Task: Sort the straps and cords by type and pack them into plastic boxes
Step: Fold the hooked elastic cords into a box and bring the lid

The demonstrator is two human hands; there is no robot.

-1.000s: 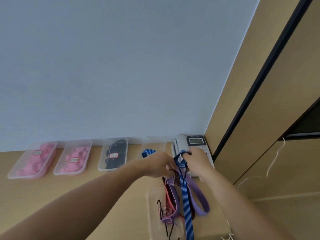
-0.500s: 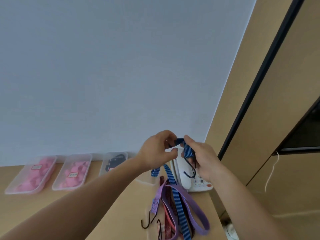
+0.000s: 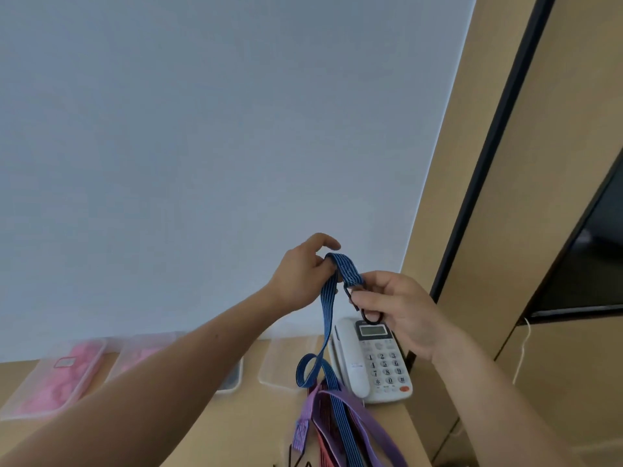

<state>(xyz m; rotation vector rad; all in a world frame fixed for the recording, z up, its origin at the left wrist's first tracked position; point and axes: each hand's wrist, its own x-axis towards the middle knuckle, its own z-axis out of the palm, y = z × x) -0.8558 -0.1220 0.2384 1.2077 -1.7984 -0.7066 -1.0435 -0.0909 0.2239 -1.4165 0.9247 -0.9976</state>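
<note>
I see the left hand (image 3: 301,276) pinching the blue strap (image 3: 326,318) aloft, the right hand (image 3: 401,311) gripping what looks like its black hook (image 3: 370,320).

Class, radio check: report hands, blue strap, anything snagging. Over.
Left hand grips blue strap top. Right hand pinches its black hook. Tail hangs among purple strap loops; may snag.

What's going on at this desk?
A person holds a blue striped strap up over the desk with both hands. The left hand pinches its folded top; the right hand grips the black hook at its end. The rest hangs into a tangle with a purple strap and a red strap beside a white phone. Clear plastic boxes line the wall. The blue strap isn't packed yet.
</note>
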